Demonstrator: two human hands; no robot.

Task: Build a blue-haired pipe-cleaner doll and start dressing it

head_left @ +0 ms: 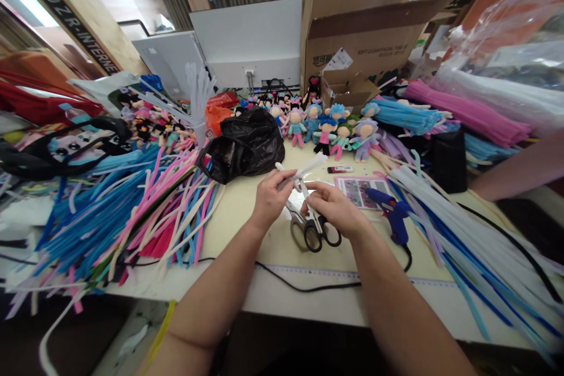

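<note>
My left hand point(272, 197) is closed, with thumb and fingers pinching white fuzzy pipe cleaners point(314, 163) whose ends stick out to the upper right. Close beside it, my right hand point(337, 207) has its fingers curled around the blade part of a pair of scissors point(312, 211). The black handle loops hang down below that hand, and the blades point up towards the white pipe cleaners. Behind these loops, a second, greyish handle point(298, 232) shows, partly hidden. Under the hands lies a small shiny clear piece, mostly covered.
A blue glue gun point(394, 214) with a black cord lies right, beside a printed picture sheet point(356, 188) and a glue stick point(340, 170). Pipe cleaner bundles lie left point(118, 205) and right point(467, 229). Behind are a black plastic bag point(255, 141), several small dolls point(339, 129) and a cardboard box point(374, 35).
</note>
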